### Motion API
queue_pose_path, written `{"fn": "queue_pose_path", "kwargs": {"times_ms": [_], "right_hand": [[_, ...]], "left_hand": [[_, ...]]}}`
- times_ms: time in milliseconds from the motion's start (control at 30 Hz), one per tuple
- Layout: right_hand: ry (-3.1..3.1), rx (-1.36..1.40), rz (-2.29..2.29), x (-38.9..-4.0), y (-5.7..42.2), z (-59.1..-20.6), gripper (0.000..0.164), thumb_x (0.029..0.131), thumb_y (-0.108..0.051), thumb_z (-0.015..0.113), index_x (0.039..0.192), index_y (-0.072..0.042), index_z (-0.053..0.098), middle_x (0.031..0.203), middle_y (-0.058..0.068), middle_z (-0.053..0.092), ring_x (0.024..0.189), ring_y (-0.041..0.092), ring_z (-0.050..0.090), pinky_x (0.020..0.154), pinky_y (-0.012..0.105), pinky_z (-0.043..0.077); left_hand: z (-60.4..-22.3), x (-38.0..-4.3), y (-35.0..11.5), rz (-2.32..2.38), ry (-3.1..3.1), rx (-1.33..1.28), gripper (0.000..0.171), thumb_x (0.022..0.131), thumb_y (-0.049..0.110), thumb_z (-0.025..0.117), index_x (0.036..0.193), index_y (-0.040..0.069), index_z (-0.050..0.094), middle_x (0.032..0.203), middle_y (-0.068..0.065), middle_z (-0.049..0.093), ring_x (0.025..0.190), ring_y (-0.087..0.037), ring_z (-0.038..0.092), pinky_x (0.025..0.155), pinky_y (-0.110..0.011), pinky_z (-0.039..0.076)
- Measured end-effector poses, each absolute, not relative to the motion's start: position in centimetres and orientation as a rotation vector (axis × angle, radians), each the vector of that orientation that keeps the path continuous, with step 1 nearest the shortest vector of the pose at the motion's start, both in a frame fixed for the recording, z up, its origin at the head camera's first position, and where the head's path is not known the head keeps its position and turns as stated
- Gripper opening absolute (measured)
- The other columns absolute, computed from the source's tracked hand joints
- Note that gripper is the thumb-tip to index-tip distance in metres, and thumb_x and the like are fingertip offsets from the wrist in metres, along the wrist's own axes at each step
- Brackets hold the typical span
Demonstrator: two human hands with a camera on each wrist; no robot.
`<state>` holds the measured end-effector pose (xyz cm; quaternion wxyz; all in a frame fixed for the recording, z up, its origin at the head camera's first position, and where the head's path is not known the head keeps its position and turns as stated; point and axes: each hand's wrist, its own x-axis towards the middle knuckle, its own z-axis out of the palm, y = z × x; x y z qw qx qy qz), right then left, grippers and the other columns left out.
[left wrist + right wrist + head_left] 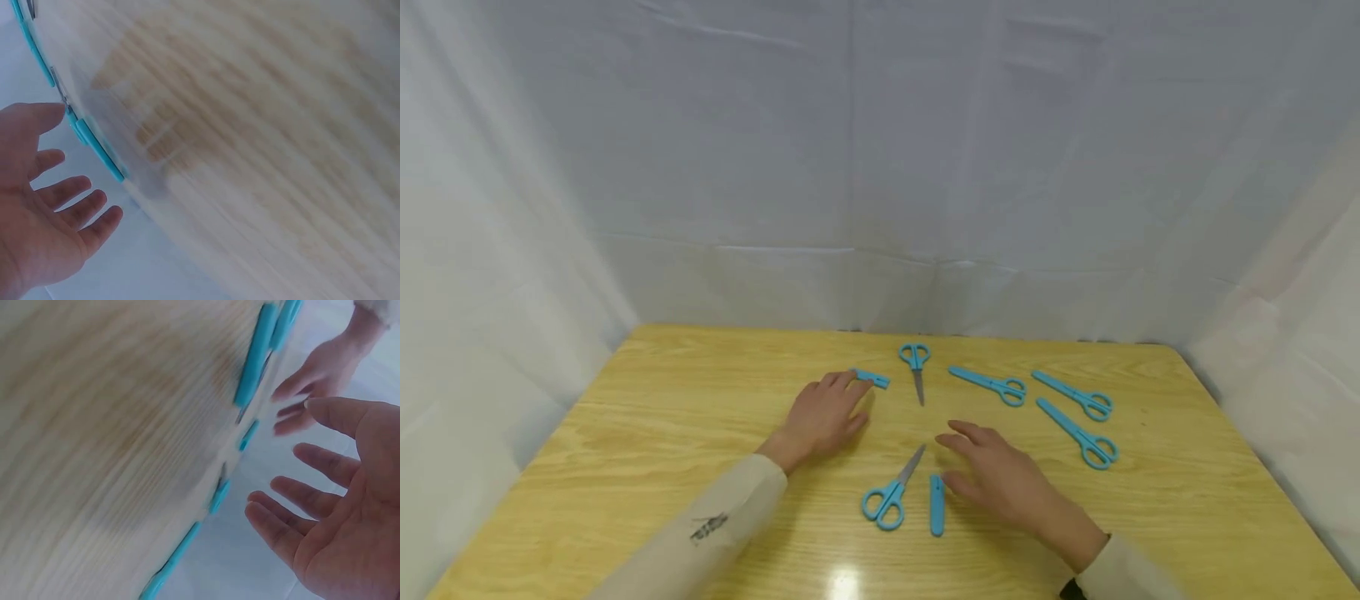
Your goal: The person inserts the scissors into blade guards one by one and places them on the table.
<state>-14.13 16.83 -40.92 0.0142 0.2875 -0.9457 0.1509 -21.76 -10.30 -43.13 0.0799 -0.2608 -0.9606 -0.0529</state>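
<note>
In the head view my left hand (pixel 827 414) is over the table, fingers spread and slightly bent. Its fingertips overlap a short blue blade cover (pixel 872 379); whether they touch it I cannot tell. Bare-bladed scissors (pixel 914 358) with blue handles lie just right of that cover. My right hand (pixel 1000 479) holds nothing, its thumb beside a second blue blade cover (pixel 937 506). Left of this cover lies another uncovered pair of scissors (pixel 889 498), blades pointing away from me. The right wrist view shows the right hand (pixel 344 506) with fingers apart and the palm bare.
Toward the right of the wooden table (pixel 662 400) lie three sheathed blue scissors: one pair (pixel 988 382) near the middle, another (pixel 1073 395) farther right, and a third (pixel 1078 433) closer to me. White sheeting (pixel 850 167) hangs behind and at both sides.
</note>
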Motion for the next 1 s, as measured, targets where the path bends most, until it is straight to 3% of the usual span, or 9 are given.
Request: {"fn": "queue_pose_path", "kwargs": {"times_ms": [167,467,633,733,1000], "right_hand": [[-2.937,0.907,0.515,-12.7,15.4,-40.5,0.044,0.091,-0.028,0.065,0.132,-0.012,0.056,0.135,0.011,0.05,0.118,0.031,0.051,0.071,0.042,0.055],[-2.967,0.872,0.664,-10.6,12.2,-40.4,0.037,0.092,-0.03,0.064,0.119,-0.005,0.062,0.106,0.005,0.063,0.094,0.02,0.063,0.076,0.036,0.054],[-3.14,0.766,0.796,-10.4,10.7,-40.5,0.037,0.092,-0.041,0.06,0.104,-0.006,0.064,0.073,-0.005,0.057,0.06,0.01,0.053,0.052,0.029,0.045],[-3.184,0.722,0.715,-10.4,10.1,-40.7,0.041,0.09,-0.046,0.06,0.091,-0.005,0.063,0.062,-0.003,0.051,0.052,0.012,0.049,0.046,0.029,0.041],[-3.223,0.588,0.481,-10.7,8.8,-41.3,0.058,0.085,-0.057,0.061,0.088,0.001,0.063,0.072,0.01,0.06,0.066,0.025,0.062,0.055,0.039,0.05]], "left_hand": [[-43.2,-22.5,-10.2,-0.158,-2.895,-0.773,0.05,0.092,0.023,0.064,0.137,0.007,0.048,0.138,-0.017,0.045,0.124,-0.035,0.044,0.091,-0.048,0.046],[-43.3,-23.9,-10.3,-0.206,-2.885,-0.735,0.049,0.091,0.015,0.066,0.135,0.005,0.049,0.134,-0.019,0.048,0.119,-0.036,0.048,0.087,-0.048,0.048],[-43.3,-24.4,-10.5,-0.217,-2.896,-0.717,0.048,0.092,0.015,0.064,0.136,0.004,0.048,0.134,-0.018,0.048,0.119,-0.035,0.048,0.089,-0.048,0.047],[-43.4,-24.7,-10.6,-0.199,-2.887,-0.716,0.047,0.091,0.015,0.064,0.134,0.003,0.049,0.133,-0.017,0.049,0.119,-0.035,0.048,0.089,-0.048,0.047],[-43.3,-25.2,-10.5,-0.176,-2.884,-0.762,0.044,0.091,0.015,0.065,0.132,0.005,0.052,0.132,-0.015,0.05,0.118,-0.033,0.049,0.089,-0.047,0.047]]}}
